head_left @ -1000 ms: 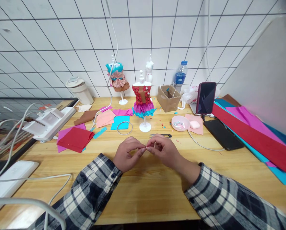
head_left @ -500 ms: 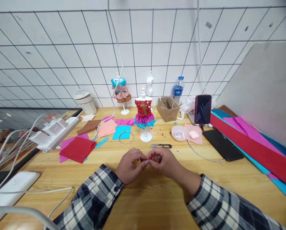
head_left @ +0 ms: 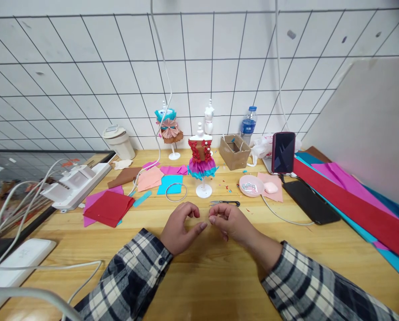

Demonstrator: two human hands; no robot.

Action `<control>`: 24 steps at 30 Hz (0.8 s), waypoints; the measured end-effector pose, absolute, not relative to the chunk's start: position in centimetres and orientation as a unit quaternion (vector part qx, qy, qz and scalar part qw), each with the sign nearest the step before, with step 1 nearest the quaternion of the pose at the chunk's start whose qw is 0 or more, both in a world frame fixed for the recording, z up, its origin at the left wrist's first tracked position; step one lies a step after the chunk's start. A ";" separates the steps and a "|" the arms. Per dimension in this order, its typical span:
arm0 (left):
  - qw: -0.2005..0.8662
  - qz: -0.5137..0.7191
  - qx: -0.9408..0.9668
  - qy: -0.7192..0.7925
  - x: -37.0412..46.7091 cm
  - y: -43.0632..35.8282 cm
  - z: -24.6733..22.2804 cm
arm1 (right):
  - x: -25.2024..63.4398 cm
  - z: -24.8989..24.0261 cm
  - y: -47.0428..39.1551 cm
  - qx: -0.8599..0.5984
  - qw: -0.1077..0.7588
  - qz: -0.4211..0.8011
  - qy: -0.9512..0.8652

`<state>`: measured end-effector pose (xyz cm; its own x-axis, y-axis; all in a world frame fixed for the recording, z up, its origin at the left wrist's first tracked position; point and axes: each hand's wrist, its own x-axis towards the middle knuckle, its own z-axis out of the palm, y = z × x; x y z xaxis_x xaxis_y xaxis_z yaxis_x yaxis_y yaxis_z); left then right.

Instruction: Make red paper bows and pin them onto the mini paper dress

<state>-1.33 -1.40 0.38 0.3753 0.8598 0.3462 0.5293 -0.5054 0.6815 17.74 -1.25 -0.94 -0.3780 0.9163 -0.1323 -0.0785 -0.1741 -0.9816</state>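
Two bare hands at fine finger work above a wooden table (head_left: 199,281). The left hand (head_left: 180,229) has its thumb and forefinger parted, with nothing visible in the gap. The right hand (head_left: 233,222), facing it and just apart, has its thumb and forefinger drawn narrowly together; whether a scrap lies between them cannot be told (anything there is too small to make out). The small snips (head_left: 233,203) lie on the wood directly beyond the right hand, the nearest loose object to it. Farther back, centrally, the dress form in red, purple and blue (head_left: 201,157) stands upright on its white base. To its right, the pink dish (head_left: 253,194) contains small beads; to its left, a thin metal ring (head_left: 176,201) partly overlaps a blue paper square (head_left: 170,180). Red paper (head_left: 108,208) lies farther left.

Handling, as a judgement: such close work is best done with a light fingertip pinch, since crumpled paper probably creases easily. Both wrists should be kept low and steady, the fingertips near one another over bare wood, and the right sleeve (head_left: 306,276) away from loose pieces.
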 end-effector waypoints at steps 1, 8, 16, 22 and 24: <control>0.237 0.357 0.780 0.455 -1.5 -1.0 0.1 | 17.9 -0.8 -1.1 -0.409 0.404 0.639 -0.511; 0.196 0.395 0.732 0.520 -0.2 4.6 -2.4 | 18.4 3.8 0.3 -0.386 0.536 0.513 -0.548; 0.191 0.366 0.766 0.493 2.9 7.6 -2.6 | 17.3 11.5 1.9 -0.331 0.656 0.230 -0.638; 0.178 0.337 0.774 0.507 1.9 6.8 -2.5 | 18.3 12.8 2.7 -0.378 0.593 -0.009 -0.711; 0.179 0.334 0.775 0.506 1.9 6.4 -2.3 | 18.6 12.9 2.9 -0.379 0.577 -0.073 -0.719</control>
<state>1.87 6.44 -2.30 0.2645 0.9042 0.3355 0.6652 -0.4229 0.6154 18.64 2.86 12.88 -0.0460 0.4611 0.8862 0.6294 0.7022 -0.3327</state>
